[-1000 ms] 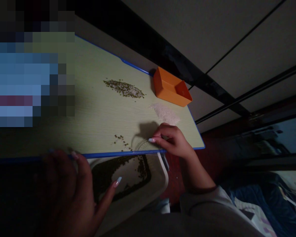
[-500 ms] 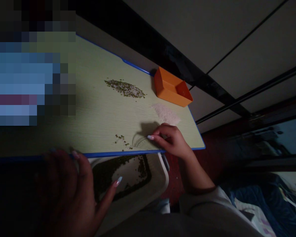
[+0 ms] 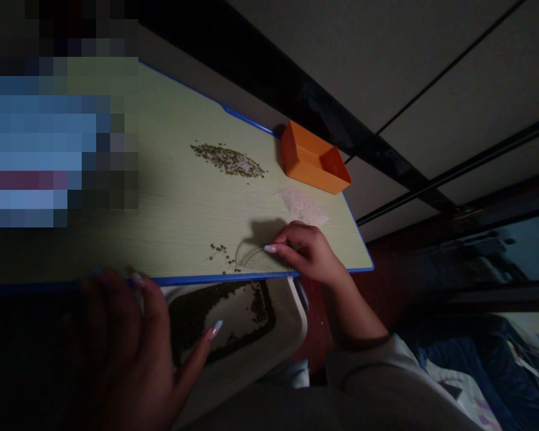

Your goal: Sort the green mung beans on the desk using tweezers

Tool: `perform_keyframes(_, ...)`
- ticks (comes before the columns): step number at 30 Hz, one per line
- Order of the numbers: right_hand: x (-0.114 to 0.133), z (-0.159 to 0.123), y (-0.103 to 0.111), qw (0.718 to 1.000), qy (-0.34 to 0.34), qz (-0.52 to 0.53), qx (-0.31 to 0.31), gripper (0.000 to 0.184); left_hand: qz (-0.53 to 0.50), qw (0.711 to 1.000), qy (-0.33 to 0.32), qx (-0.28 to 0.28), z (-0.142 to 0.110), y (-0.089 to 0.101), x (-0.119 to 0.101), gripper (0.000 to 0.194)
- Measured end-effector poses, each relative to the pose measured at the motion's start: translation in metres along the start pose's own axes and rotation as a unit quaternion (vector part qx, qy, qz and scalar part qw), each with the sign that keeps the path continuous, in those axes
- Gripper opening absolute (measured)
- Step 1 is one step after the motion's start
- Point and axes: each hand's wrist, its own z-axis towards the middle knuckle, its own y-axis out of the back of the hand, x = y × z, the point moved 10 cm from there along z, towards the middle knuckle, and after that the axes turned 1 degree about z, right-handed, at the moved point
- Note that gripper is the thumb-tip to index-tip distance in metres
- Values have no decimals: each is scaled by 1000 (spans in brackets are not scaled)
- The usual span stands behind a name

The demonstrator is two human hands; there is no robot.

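My right hand (image 3: 306, 251) is pinched on the rim of a clear, thin, round-edged piece (image 3: 251, 258), perhaps a lid or shallow dish. It is held low over the near edge of the pale table (image 3: 175, 215). A few green beans (image 3: 220, 250) lie just left of that piece. My left hand (image 3: 139, 341) is at the table's blue edge, fingers apart and thumb stretched out, holding nothing. Under the edge, partly behind the left hand, is a whitish tub (image 3: 291, 323) with many green beans (image 3: 197, 305) in it.
A mixed pile of green beans and white grains (image 3: 228, 160) lies mid-table. To its right is a pile of white grains (image 3: 303, 205), with an orange box (image 3: 314, 158) behind it. A blurred-out area with blue (image 3: 36, 149) covers the left. Dark cabinet panels rise behind the table.
My right hand has shifted slightly left with the clear piece, bringing its rim closer to the loose green beans. My left hand, the piles and the box look unmoved.
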Motion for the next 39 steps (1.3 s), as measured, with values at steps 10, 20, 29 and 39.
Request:
perform_keyframes(10,6,-1,3,999,30,19,7,21,-8,1000,8,6,1,0,3,89)
perform_keyframes(20,5,4,-3,1000,13,-8,10,24,-12,1000,-1,-12,0,1,2,88)
perform_keyframes(29,14,9,-2,999,38,-6,5,21,-15,1000,5,-7,0,1,2,88)
perform_keyframes(39,14,3,-3,999,41,-21,5,19,-17,1000,11,-7,-1,0,3,87)
